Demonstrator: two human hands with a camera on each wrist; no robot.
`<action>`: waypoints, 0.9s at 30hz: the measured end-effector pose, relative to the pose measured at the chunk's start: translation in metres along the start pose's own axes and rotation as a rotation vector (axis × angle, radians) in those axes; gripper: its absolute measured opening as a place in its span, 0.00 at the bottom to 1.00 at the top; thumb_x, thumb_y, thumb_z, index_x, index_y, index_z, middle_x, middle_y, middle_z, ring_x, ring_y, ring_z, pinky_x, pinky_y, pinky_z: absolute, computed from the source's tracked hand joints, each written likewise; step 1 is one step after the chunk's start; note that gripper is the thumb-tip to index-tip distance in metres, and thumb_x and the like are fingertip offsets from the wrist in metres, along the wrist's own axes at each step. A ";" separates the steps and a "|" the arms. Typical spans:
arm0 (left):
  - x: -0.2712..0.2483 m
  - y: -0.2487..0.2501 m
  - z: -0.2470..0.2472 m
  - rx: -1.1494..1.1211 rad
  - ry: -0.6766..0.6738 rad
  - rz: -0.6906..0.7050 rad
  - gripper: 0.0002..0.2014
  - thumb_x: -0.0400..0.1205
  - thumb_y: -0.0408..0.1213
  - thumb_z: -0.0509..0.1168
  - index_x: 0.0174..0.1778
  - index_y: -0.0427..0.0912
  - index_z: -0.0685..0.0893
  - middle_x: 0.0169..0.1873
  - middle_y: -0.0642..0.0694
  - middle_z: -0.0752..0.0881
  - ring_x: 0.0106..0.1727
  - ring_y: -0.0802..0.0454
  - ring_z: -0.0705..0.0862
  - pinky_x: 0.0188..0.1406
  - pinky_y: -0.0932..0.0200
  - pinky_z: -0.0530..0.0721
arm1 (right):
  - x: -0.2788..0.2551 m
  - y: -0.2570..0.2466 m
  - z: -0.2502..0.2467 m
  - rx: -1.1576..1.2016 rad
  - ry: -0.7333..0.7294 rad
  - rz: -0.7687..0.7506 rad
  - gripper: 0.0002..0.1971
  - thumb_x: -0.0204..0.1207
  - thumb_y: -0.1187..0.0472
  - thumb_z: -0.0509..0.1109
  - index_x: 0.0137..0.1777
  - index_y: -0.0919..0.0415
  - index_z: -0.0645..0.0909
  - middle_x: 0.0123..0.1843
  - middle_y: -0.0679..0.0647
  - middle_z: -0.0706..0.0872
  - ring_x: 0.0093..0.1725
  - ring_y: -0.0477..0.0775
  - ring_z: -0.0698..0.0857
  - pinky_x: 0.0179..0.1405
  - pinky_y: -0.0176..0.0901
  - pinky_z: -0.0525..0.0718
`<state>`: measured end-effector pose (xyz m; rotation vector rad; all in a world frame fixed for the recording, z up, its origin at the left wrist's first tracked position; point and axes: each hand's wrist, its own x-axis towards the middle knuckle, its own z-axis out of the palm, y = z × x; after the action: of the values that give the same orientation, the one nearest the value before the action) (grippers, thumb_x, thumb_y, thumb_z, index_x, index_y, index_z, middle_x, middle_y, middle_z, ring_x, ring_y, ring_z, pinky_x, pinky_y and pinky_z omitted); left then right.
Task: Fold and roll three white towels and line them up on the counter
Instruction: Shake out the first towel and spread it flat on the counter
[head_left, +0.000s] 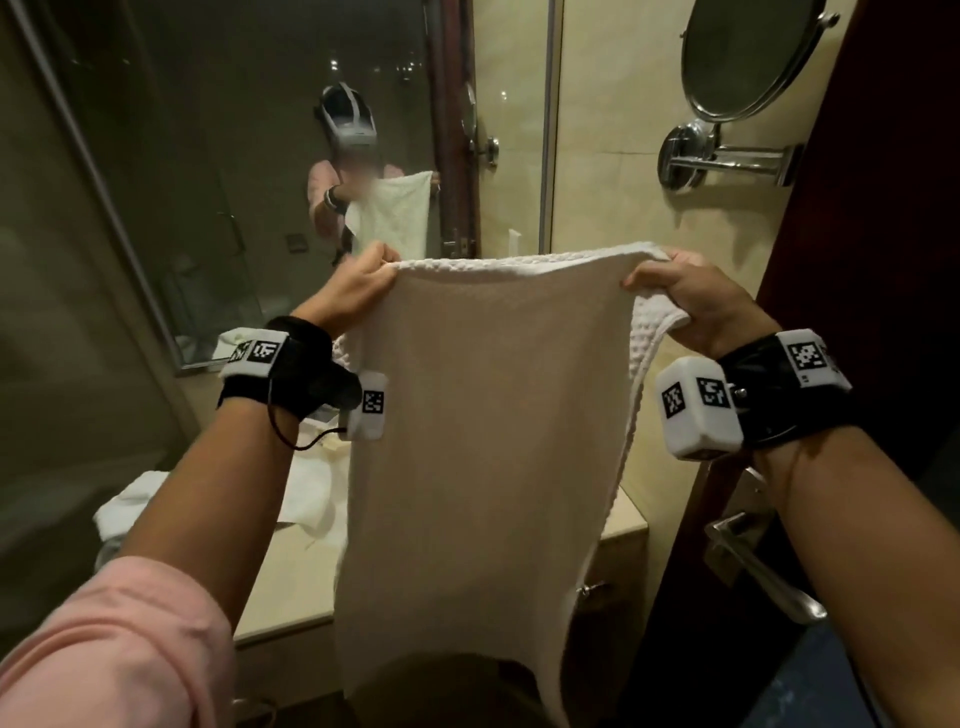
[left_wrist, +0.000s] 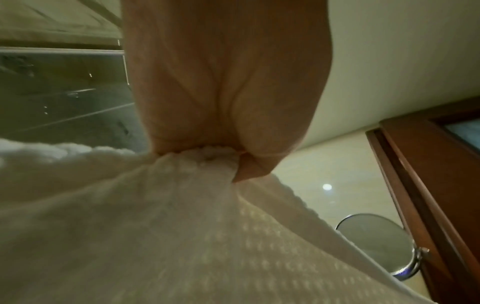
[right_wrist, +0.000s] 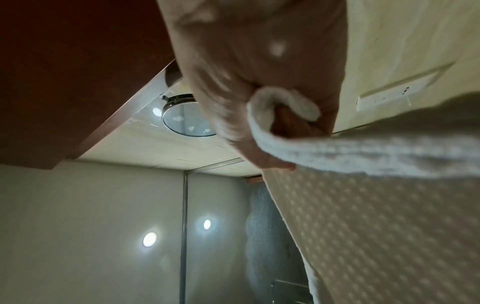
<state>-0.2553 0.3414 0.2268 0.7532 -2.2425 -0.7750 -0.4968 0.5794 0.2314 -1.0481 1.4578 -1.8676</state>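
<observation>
A white waffle-weave towel (head_left: 483, 441) hangs in the air in front of me, stretched by its top edge. My left hand (head_left: 358, 283) pinches the top left corner, and the left wrist view shows the towel (left_wrist: 155, 226) bunched in that hand (left_wrist: 228, 102). On the other side my right hand (head_left: 691, 296) grips the top right corner, with the towel (right_wrist: 376, 216) edge curled round the fingers (right_wrist: 291, 121). More white towels (head_left: 218, 504) lie crumpled on the beige counter (head_left: 291, 592) below, partly hidden behind the hanging one.
A large wall mirror (head_left: 234, 156) faces me and reflects a person holding the towel. A round chrome shaving mirror (head_left: 748, 57) juts from the wall at upper right. The dark wooden door (head_left: 883, 234) with a metal handle (head_left: 753, 561) stands close on the right.
</observation>
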 end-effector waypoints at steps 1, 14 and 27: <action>-0.001 -0.003 0.000 0.116 0.022 0.011 0.08 0.84 0.35 0.56 0.54 0.38 0.77 0.51 0.38 0.81 0.52 0.45 0.77 0.48 0.55 0.71 | 0.003 0.001 -0.001 -0.026 0.015 0.021 0.12 0.72 0.82 0.60 0.41 0.67 0.79 0.27 0.55 0.85 0.28 0.49 0.85 0.32 0.37 0.84; -0.013 -0.044 -0.008 0.444 0.074 0.199 0.12 0.82 0.25 0.61 0.59 0.35 0.84 0.54 0.37 0.86 0.55 0.41 0.83 0.50 0.61 0.73 | 0.017 0.009 -0.029 -0.286 0.057 0.088 0.09 0.72 0.76 0.71 0.41 0.63 0.78 0.25 0.52 0.86 0.22 0.45 0.84 0.21 0.33 0.83; -0.039 -0.037 -0.028 0.404 -0.352 -0.027 0.11 0.83 0.29 0.63 0.59 0.40 0.85 0.54 0.44 0.86 0.57 0.46 0.83 0.59 0.52 0.81 | 0.020 0.022 -0.047 -0.591 0.108 -0.008 0.13 0.70 0.75 0.74 0.35 0.59 0.75 0.31 0.59 0.79 0.18 0.46 0.75 0.13 0.30 0.67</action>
<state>-0.1992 0.3342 0.2041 0.8880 -2.7612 -0.4975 -0.5480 0.5829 0.2104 -1.2193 2.1455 -1.5441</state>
